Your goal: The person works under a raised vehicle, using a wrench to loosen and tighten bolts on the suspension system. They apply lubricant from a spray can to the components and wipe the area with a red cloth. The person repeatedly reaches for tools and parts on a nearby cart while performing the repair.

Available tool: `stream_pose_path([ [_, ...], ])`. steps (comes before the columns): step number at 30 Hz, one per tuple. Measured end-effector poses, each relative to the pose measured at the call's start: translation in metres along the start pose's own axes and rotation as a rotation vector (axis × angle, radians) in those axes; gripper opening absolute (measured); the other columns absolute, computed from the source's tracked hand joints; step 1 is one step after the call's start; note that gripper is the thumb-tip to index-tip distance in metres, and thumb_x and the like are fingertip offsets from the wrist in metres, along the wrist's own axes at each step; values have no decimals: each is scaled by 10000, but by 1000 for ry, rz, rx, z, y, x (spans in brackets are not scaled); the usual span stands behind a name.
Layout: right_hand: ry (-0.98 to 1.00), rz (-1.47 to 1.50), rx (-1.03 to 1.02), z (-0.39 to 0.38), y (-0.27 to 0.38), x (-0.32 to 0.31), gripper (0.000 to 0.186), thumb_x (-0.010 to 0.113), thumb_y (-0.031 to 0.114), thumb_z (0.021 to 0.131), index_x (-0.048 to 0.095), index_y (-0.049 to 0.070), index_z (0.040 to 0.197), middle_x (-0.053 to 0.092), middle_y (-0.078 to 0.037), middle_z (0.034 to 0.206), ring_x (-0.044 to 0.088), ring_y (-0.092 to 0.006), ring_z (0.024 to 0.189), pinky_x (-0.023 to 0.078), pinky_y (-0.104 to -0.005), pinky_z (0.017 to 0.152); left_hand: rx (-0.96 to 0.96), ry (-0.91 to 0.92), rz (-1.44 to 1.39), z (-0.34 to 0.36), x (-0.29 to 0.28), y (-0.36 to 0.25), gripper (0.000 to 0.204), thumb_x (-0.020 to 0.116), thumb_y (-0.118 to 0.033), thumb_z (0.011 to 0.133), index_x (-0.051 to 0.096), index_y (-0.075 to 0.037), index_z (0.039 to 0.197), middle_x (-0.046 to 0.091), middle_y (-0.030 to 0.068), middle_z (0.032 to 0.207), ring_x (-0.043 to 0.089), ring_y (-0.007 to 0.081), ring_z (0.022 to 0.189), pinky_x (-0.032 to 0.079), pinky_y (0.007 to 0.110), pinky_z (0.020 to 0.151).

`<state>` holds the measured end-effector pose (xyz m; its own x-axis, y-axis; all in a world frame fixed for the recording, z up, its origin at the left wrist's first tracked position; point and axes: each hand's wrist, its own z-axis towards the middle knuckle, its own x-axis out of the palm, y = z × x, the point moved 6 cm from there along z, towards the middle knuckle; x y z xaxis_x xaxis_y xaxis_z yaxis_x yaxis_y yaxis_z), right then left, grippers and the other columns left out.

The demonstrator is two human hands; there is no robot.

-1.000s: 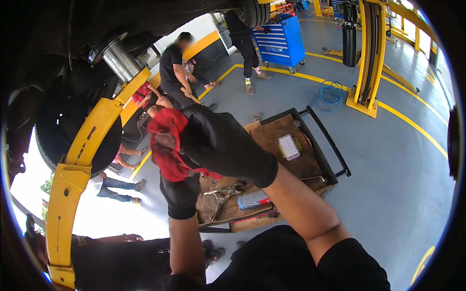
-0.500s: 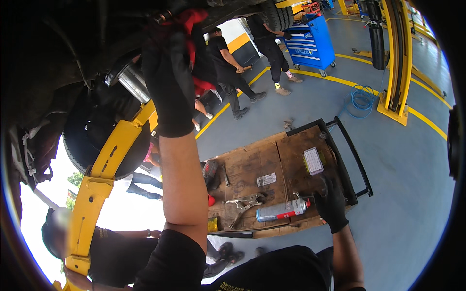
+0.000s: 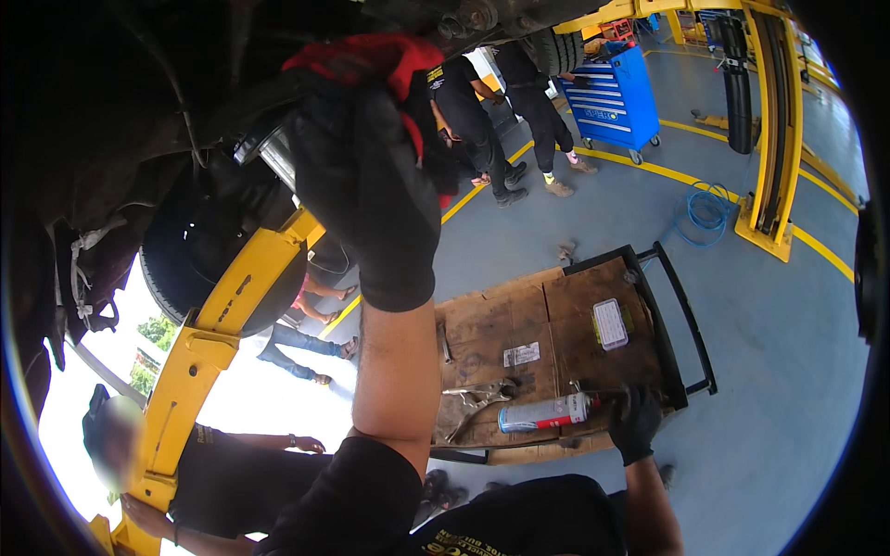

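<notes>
Raised under the vehicle's underside, my left hand (image 3: 366,171) in a black glove is closed on a red cloth (image 3: 413,60), which drapes over and past the fingers. Most of those fingers are hidden behind the glove's back and the cloth. My right hand (image 3: 636,424), also gloved in black, hangs lower at the near right corner of the cart, fingers loosely apart and slightly blurred. Beside it lies a spray can (image 3: 542,413) in grey, blue and red on the cardboard. Locking pliers (image 3: 477,397) rest left of the can.
A cardboard-topped cart (image 3: 501,324) holds a white-labelled pack (image 3: 610,324) and a paper label (image 3: 521,354). A yellow lift arm (image 3: 246,278) rises at left beside a tyre (image 3: 171,250). A person (image 3: 250,477) stands near it. Others stand by a blue tool cabinet (image 3: 616,102).
My left hand with the red cloth has shifted right in the picture. My right hand has dropped slightly. The view has shifted, so the cart sits lower and further right.
</notes>
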<state>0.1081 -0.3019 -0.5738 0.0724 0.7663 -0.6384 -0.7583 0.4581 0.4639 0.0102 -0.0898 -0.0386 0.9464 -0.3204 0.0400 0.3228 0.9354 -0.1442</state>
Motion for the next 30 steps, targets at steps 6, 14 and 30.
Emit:
stream_pose_path([
  [6,-6,82,-50,-3,-3,1,278,696,178,928,673,77,1186,678,-177,1099,656,-410,1010,513,-540,836,453,-21,434,44,-29,-22,391,707,-96,1033,666,-1,1410,759,142,1263,724,275,1156,543,430,1075],
  [14,-16,102,-37,-2,1,-5,222,683,155,923,669,84,1133,675,-158,1040,654,-404,967,501,-537,790,765,393,820,68,0,-8,305,756,-147,980,745,-80,1278,743,145,1322,690,395,1232,519,461,1124],
  [30,-49,72,-64,-13,-5,1,133,656,157,959,665,101,1080,672,-143,1030,648,-404,992,506,-570,896,1242,392,1380,68,18,-3,380,803,-143,904,742,-114,1278,707,177,1349,618,408,1343,550,522,1096],
])
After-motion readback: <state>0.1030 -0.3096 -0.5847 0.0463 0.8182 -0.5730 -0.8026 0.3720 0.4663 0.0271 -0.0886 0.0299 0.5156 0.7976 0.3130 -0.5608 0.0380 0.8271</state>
